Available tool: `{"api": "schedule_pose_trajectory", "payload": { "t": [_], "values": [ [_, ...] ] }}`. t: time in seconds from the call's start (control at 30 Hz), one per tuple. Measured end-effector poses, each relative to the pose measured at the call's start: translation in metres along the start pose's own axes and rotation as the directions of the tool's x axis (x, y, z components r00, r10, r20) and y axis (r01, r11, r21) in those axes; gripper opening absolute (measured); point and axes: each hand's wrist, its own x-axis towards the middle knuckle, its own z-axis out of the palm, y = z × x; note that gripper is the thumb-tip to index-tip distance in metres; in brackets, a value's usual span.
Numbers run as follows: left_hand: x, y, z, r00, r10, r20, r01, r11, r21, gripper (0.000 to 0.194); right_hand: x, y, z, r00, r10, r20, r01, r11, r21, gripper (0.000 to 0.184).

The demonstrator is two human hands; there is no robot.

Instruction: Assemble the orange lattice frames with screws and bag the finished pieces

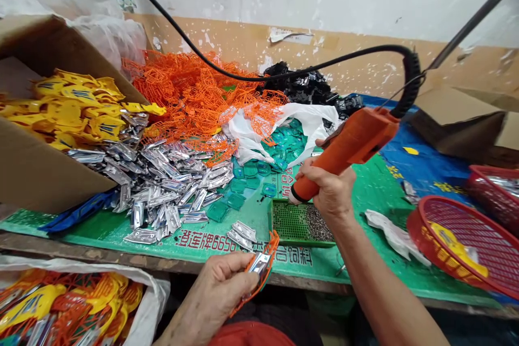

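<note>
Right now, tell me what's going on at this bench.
A person grips an orange corded power tool in the right hand, its tip down at a green perforated tray holding small dark pieces. The left hand holds a silver part joined to an orange plastic runner. Heaps of silver parts, orange runners and yellow parts lie around the bench, with a red basket to the right.

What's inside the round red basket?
Yellow plastic pieces lie in the round red basket, against its mesh bottom; whatever lies under them is covered, so I can't see it.
</note>
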Motion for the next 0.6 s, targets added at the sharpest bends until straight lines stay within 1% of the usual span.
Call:
{"api": "schedule_pose_trajectory", "payload": {
  "t": [0.1,0.23,0.33,0.5,0.6],
  "values": [
    [-0.0022,-0.0008,0.0025,0.999,-0.031,-0.009,0.03,0.996,-0.083,0.028,-0.0005,0.0001,0.002,1.0,0.002,0.009,-0.002,1.0,0.015,0.051],
    [-0.0031,-0.0008,0.006,1.0,-0.023,-0.017,0.021,0.988,-0.154,0.025,-0.0011,0.0011,0.0038,1.0,0.005,0.002,-0.005,1.0,0.022,0.05],
    [-0.002,-0.0005,0.0074,0.999,-0.031,-0.009,0.029,0.985,-0.171,0.023,-0.0014,0.0021,0.0041,1.0,0.008,-0.01,-0.009,1.0,-0.003,0.05],
    [-0.0019,-0.0012,0.0065,0.999,-0.036,-0.006,0.035,0.985,-0.169,0.019,-0.0019,0.0033,0.003,1.0,0.028,0.012,-0.028,1.0,-0.008,0.05],
    [-0.0028,-0.0024,0.0054,1.0,-0.028,-0.004,0.027,0.986,-0.166,0.015,-0.0019,0.0047,0.0021,1.0,0.02,0.015,-0.02,1.0,-0.015,0.043]
  ]
}}
